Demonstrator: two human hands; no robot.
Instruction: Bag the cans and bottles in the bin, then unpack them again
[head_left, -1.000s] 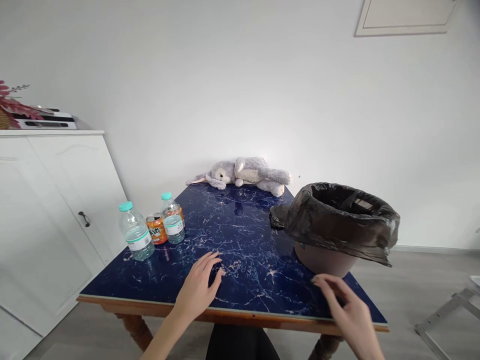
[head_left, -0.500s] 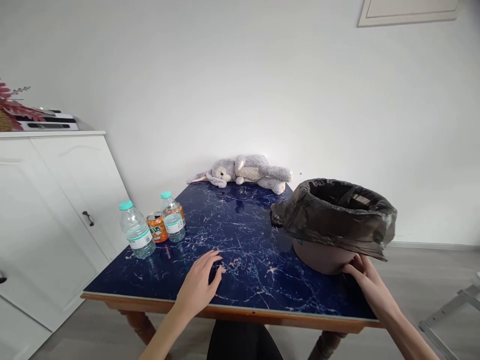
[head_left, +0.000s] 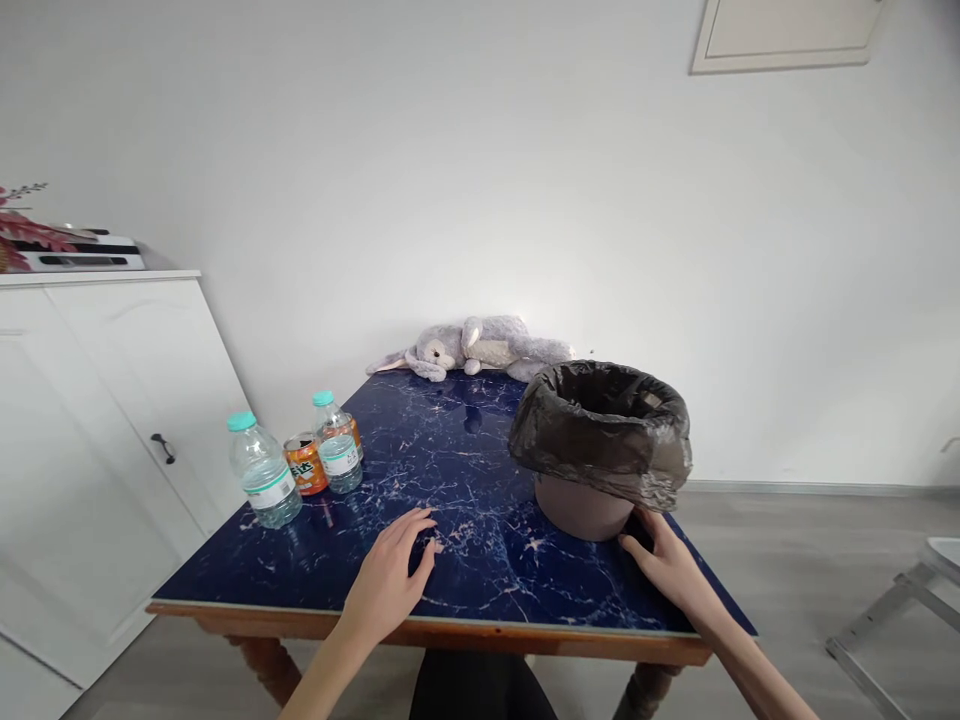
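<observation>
My left hand [head_left: 390, 575] lies flat, fingers apart, on the dark blue marbled table [head_left: 465, 470] near its front edge. My right hand [head_left: 664, 560] rests on the tabletop with its fingers against the lower right side of a brown bin [head_left: 581, 505]. A black bag [head_left: 600, 430] lines the bin and hangs over its rim. The bin stands on the right half of the table. Neither hand holds anything.
Two clear water bottles with teal caps [head_left: 259, 475] [head_left: 335, 450] and an orange soda can [head_left: 304, 463] stand at the table's left side. A grey plush toy [head_left: 469, 348] lies at the far edge by the wall. A white cabinet [head_left: 97, 420] stands left; a metal frame [head_left: 900, 610] right.
My right hand reached forward to the bin's base, and the bin has shifted left, further onto the table. My left hand has stayed flat in place.
</observation>
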